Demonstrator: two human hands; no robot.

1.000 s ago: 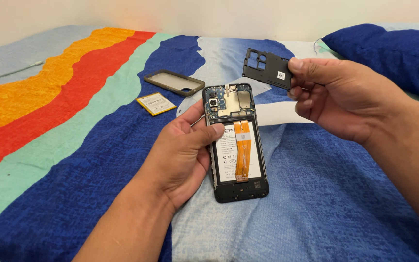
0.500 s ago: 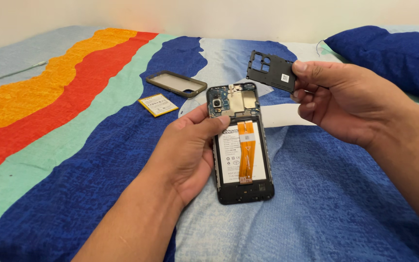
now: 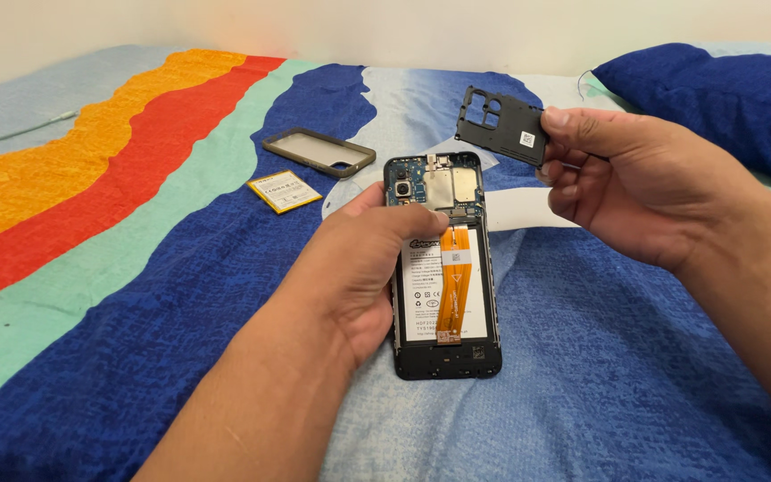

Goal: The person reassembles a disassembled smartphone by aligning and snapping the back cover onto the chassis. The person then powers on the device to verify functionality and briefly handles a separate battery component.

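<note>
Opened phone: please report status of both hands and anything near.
Left hand grips opened phone, thumb on its board. Right hand pinches black inner cover, held apart above phone. Phone case and yellow-edged flat battery lie on blanket.

— How is your left hand (image 3: 350, 268) set?
— Your left forearm comes up from the lower edge, palm curled, thumb laid across to the right.
— And your right hand (image 3: 635, 183)?
— It's raised at the right, fingers bent, thumb and forefinger pinched together
</note>
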